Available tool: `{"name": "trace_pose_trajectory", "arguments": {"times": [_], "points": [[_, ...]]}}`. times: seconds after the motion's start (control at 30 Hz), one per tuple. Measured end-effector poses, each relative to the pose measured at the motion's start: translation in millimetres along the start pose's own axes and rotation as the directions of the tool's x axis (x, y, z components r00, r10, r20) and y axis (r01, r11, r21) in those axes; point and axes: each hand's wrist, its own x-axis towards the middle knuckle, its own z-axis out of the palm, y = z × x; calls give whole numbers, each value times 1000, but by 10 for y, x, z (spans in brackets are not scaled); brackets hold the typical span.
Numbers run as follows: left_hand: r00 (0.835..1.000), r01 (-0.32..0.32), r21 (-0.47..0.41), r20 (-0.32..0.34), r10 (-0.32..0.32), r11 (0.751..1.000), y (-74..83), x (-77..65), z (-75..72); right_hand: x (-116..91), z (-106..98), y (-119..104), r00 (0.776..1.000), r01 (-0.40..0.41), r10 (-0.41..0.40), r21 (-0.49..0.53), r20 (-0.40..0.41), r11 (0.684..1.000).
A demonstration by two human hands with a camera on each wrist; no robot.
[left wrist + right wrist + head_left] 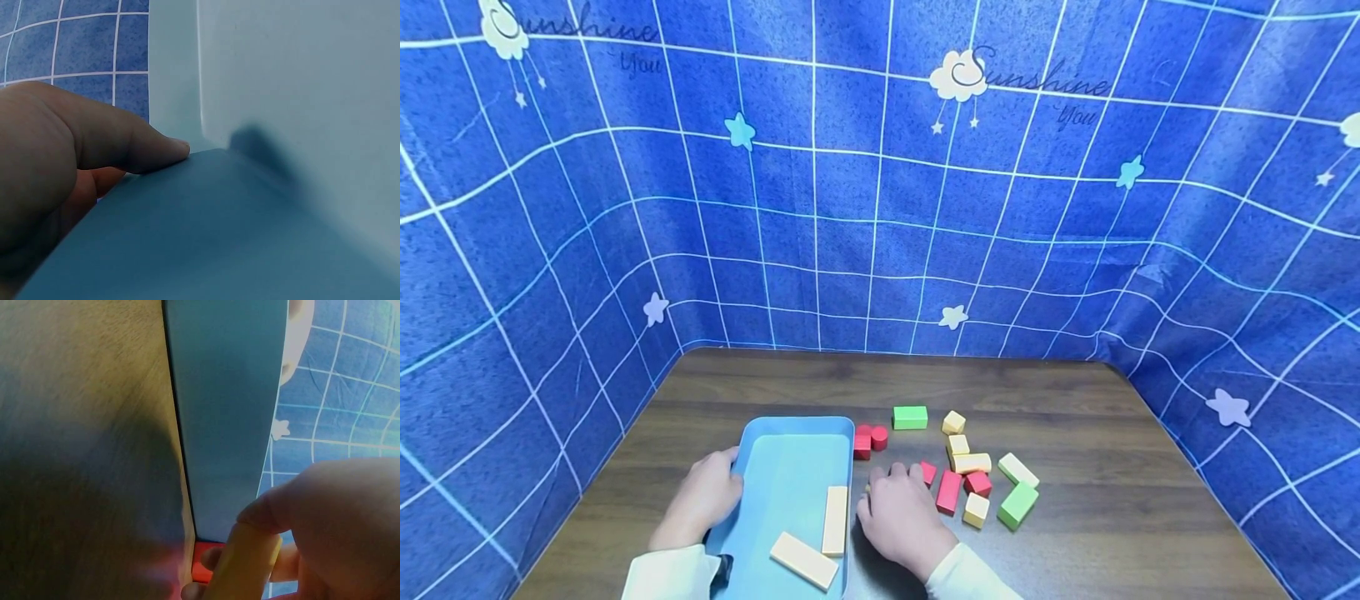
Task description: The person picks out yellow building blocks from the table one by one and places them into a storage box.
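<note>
A blue tray (782, 467) lies on the left part of the table. Its left wall is gripped by my left hand (703, 496); in the left wrist view the thumb (159, 153) presses on the rim, with fingers outside the wall. Two pale wooden planks (835, 521) lie inside the tray, one along its right wall and one slanted. Just outside that right wall, my right hand (902, 517) pinches a yellow wooden block (247, 562) between thumb and fingers. The hand mostly hides this block from the head view.
Red blocks (949, 492) lie right of my right hand, among several yellow blocks (976, 510) and green blocks (1018, 505). Another green block (910, 417) lies farther back. Beside the tray's right wall are a red block (862, 446) and a red cylinder (879, 437). Blue curtain surrounds the table.
</note>
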Motion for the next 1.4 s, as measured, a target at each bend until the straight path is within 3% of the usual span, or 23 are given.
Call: {"name": "trace_pose_trajectory", "arguments": {"times": [0.33,0.6,1.4], "points": [[1000,-29,0,-13,29,1000,9,-3,-5,9,-3,-16,998,-66,66,-28,7,997],[999,-32,-5,-11,32,999,-1,-13,0,4,-27,-30,984,-167,164,38,67,985],[1000,-19,-33,-6,19,999,-15,-8,1,28,-46,-77,972,-226,213,145,102,963]]}}
